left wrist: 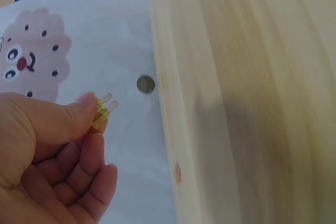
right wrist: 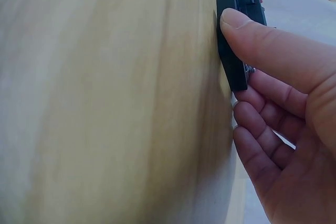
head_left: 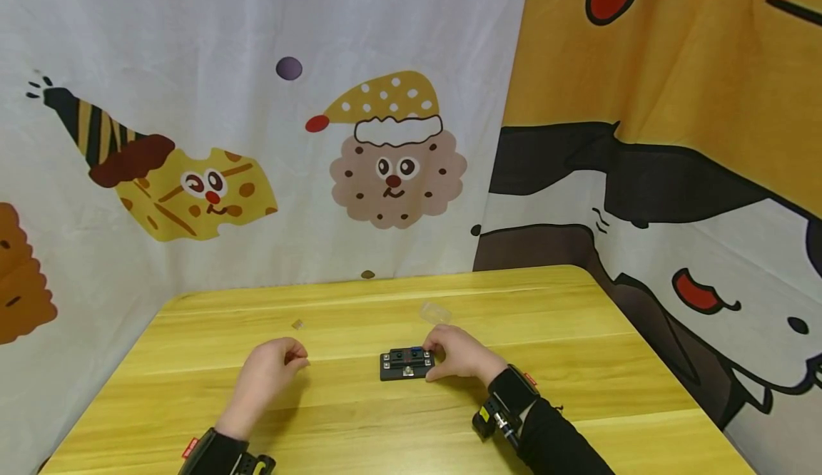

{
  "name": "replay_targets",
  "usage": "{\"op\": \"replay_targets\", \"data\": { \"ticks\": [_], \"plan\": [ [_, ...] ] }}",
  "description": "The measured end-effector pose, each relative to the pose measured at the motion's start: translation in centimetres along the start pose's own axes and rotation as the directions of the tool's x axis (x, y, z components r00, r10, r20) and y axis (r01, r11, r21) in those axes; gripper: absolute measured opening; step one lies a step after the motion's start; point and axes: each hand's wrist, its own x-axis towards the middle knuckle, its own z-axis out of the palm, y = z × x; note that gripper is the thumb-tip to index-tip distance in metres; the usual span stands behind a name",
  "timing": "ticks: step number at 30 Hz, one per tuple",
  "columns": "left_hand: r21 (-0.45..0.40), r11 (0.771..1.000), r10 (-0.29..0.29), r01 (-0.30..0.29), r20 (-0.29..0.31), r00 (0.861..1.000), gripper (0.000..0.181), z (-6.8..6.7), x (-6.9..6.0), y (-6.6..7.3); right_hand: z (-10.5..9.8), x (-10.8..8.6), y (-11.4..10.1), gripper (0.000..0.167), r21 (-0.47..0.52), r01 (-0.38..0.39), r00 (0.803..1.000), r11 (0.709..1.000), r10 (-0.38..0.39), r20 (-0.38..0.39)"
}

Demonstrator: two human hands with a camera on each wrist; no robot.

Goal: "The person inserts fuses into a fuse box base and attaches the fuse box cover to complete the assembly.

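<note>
Standing on the wooden table, one black block fitted with metal terminals; its right end is grasped by the right hand, the thumb being laid along the near edge and fingers placed on the far side. One small yellow translucent piece with two flat prongs; pinched by the thumb and forefinger of the left hand, which is held above the table, to the left of the block and well apart from it. Its prongs are pointed away from the palm; the other fingers are curled inward. One clear plastic piece, set beyond the block. One tiny translucent piece, placed farther left, beyond the left hand. One printed curtain, hung behind.
</note>
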Motion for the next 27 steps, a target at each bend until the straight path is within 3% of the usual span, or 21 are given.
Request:
{"op": "replay_targets", "data": {
  "ticks": [9,22,27],
  "plan": [
    [-0.026,0.994,0.105,-0.107,-0.049,0.993,0.011,2.1,1.3,2.2,-0.1,-0.1,0.0,0.043,-0.003,0.000,1.000,1.000,0.000,0.006],
    [-0.030,0.981,0.192,-0.194,-0.050,0.980,0.015,4.6,2.8,5.4,-0.3,-0.1,-0.4,0.043,-0.005,-0.017,1.000,1.000,0.017,0.004],
    [-0.041,0.965,0.258,-0.260,-0.055,0.965,0.013,5.4,3.6,6.6,-0.3,-0.1,-0.3,0.043,-0.008,-0.017,1.000,1.000,0.017,0.005]
  ]
}}
